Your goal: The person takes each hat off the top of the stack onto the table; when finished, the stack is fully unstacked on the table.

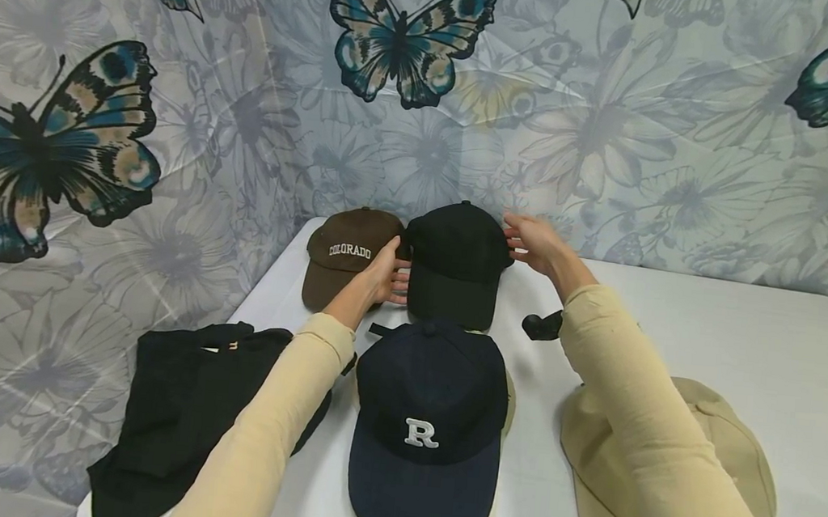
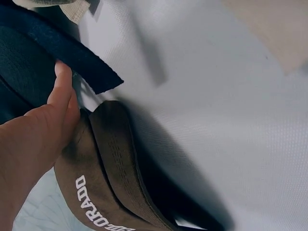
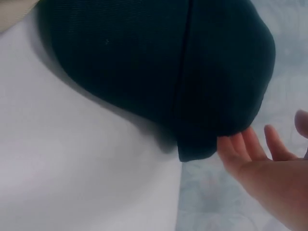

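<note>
Both hands are bracketing the black cap (image 1: 457, 266), which is sitting at the centre of the frame near the table's (image 1: 708, 330) far edge. Left hand (image 1: 383, 276) is lying with straight fingers against the cap's left side, just beside the brown Colorado cap (image 1: 348, 257). Right hand (image 1: 539, 244) is hovering open, fingertips (image 3: 240, 144) touching the cap's right edge. Pressing evenly from both sides would probably be keeping the crown from denting and the brown neighbour from shifting.
</note>
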The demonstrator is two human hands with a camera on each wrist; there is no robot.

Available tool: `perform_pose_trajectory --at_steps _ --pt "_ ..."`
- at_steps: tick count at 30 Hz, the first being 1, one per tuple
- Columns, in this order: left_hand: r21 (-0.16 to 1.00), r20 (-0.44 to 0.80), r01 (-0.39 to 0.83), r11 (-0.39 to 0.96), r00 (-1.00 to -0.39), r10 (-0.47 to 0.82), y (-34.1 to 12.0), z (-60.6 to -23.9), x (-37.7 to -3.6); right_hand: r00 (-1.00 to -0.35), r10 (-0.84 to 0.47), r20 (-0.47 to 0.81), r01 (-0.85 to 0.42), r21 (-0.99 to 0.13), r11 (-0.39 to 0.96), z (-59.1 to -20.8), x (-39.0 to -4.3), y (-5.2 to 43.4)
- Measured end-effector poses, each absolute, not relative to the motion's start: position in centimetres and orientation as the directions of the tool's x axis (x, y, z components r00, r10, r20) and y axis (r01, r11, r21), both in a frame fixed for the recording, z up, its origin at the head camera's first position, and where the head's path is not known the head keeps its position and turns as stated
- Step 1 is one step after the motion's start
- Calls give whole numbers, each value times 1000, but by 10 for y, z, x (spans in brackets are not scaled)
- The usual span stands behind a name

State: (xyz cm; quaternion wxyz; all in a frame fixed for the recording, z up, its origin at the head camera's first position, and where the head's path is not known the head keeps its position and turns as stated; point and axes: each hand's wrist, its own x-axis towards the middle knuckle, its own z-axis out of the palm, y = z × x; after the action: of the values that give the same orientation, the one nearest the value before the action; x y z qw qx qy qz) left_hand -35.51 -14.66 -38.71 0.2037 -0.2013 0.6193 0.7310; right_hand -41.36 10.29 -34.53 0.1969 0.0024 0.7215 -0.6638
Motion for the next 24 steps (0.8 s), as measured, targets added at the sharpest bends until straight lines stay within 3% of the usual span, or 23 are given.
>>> perform_pose_trajectory --at_steps 24 --pt "820 -546 -544 -179 -837 38 -145 -394 -353 -905 -293 -309 321 -947 7 -353 -411 113"
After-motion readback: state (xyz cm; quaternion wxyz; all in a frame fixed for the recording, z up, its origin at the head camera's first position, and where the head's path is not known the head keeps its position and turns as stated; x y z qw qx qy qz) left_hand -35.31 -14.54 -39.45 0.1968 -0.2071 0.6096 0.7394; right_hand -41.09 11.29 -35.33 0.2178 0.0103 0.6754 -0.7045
